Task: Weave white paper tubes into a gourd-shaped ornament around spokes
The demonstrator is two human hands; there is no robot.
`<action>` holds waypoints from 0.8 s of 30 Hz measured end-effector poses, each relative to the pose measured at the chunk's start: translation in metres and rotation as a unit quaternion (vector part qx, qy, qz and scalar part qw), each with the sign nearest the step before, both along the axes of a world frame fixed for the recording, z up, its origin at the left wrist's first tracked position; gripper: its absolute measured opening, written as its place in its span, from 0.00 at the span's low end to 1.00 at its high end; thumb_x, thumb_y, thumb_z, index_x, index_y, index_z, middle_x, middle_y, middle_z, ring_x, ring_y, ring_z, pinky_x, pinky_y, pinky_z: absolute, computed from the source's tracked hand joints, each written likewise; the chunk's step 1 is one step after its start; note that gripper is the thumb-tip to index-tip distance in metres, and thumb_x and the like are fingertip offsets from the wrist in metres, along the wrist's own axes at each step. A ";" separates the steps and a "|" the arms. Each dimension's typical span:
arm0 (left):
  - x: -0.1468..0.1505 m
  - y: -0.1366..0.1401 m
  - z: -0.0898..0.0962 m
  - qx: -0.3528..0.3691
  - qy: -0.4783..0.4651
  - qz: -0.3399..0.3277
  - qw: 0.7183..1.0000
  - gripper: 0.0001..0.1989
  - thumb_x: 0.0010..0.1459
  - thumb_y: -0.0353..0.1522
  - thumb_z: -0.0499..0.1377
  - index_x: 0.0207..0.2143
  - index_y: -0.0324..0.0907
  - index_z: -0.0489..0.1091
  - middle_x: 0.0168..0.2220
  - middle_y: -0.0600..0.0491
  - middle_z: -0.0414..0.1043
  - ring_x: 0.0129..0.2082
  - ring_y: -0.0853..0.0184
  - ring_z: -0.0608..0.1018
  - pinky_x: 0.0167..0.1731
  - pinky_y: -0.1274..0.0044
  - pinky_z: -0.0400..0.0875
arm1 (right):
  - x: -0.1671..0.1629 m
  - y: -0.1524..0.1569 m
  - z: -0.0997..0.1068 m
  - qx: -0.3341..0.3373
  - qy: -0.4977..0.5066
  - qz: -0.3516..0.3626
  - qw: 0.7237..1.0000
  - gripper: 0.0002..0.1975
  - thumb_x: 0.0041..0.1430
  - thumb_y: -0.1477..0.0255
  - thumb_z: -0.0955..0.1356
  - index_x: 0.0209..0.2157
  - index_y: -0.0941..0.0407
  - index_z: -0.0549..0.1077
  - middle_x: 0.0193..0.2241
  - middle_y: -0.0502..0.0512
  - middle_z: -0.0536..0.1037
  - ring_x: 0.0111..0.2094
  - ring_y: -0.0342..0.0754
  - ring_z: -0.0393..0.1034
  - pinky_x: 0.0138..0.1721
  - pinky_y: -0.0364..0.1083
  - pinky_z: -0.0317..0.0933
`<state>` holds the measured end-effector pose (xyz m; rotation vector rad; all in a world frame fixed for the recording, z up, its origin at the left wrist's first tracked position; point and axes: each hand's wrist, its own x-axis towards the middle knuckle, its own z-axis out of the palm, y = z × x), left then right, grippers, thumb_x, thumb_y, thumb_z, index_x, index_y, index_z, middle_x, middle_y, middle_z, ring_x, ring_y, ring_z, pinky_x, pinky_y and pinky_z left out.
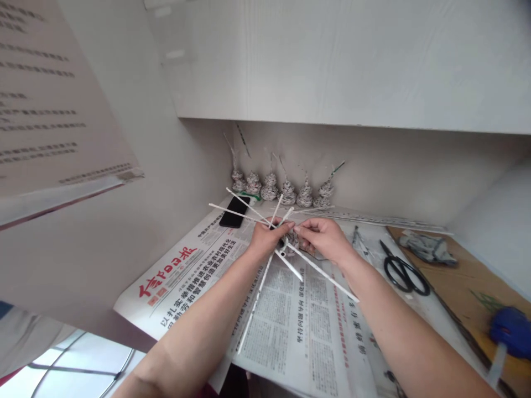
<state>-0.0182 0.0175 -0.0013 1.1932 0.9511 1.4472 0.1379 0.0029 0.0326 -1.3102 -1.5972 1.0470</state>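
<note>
Above the newspaper, my left hand [267, 236] is closed around a small woven paper piece [292, 241]. Thin white rolled paper sticks [327, 276] fan out from this piece in several directions, some toward me and some toward the wall. My right hand [327, 239] is at the right side of the weave, thumb and forefinger pinched together on what looks like a paper strip at its edge. The fingertips of both hands nearly meet. Much of the weave is hidden behind the fingers.
Newspaper [194, 282] covers the table. Several woven paper gourds [269, 188] line the back wall near a black phone [234, 212]. On the right are black scissors [405, 273], a grey cloth [429, 247], cardboard [398, 235] and a blue object [511, 331]. A white cabinet [332, 66] overhangs the back.
</note>
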 end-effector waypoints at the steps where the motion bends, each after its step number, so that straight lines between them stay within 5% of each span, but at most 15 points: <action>1: 0.000 0.000 0.001 -0.001 -0.003 0.003 1.000 0.15 0.41 0.39 0.70 0.26 0.36 0.77 0.23 0.53 0.75 0.23 0.71 0.74 0.27 0.79 0.67 | 0.000 -0.001 0.001 0.007 -0.004 -0.006 1.000 0.13 0.48 0.61 0.71 0.28 0.57 0.74 0.16 0.48 0.71 0.18 0.42 0.64 0.21 0.41 0.58; 9: 0.000 -0.008 0.011 0.002 0.001 -0.007 1.000 0.15 0.38 0.37 0.71 0.25 0.35 0.76 0.21 0.53 0.74 0.22 0.72 0.73 0.26 0.79 0.65 | -0.001 -0.007 0.008 0.148 -0.128 -0.021 0.980 0.08 0.52 0.66 0.68 0.25 0.55 0.75 0.21 0.48 0.75 0.22 0.43 0.66 0.24 0.42 0.56; 18: -0.003 -0.004 0.006 0.045 0.038 -0.012 0.998 0.14 0.43 0.40 0.69 0.27 0.37 0.77 0.24 0.52 0.75 0.24 0.71 0.74 0.29 0.78 0.67 | 0.000 -0.011 0.015 0.152 -0.152 -0.034 0.976 0.06 0.52 0.68 0.68 0.27 0.54 0.76 0.22 0.49 0.77 0.22 0.43 0.68 0.25 0.42 0.58; 21: -0.003 -0.004 0.005 0.067 0.060 -0.022 0.996 0.14 0.44 0.39 0.68 0.28 0.37 0.77 0.24 0.52 0.75 0.24 0.70 0.73 0.29 0.78 0.67 | 0.007 -0.016 0.029 0.197 -0.217 -0.044 0.955 0.04 0.53 0.70 0.68 0.29 0.53 0.77 0.24 0.48 0.78 0.24 0.44 0.69 0.27 0.43 0.59; 24: -0.004 -0.005 0.008 0.093 0.087 -0.032 0.991 0.11 0.46 0.38 0.67 0.28 0.38 0.77 0.26 0.51 0.77 0.27 0.68 0.75 0.30 0.77 0.69 | 0.016 -0.027 0.048 0.327 -0.267 -0.064 0.904 0.06 0.57 0.71 0.67 0.34 0.52 0.78 0.31 0.49 0.79 0.31 0.45 0.72 0.34 0.44 0.61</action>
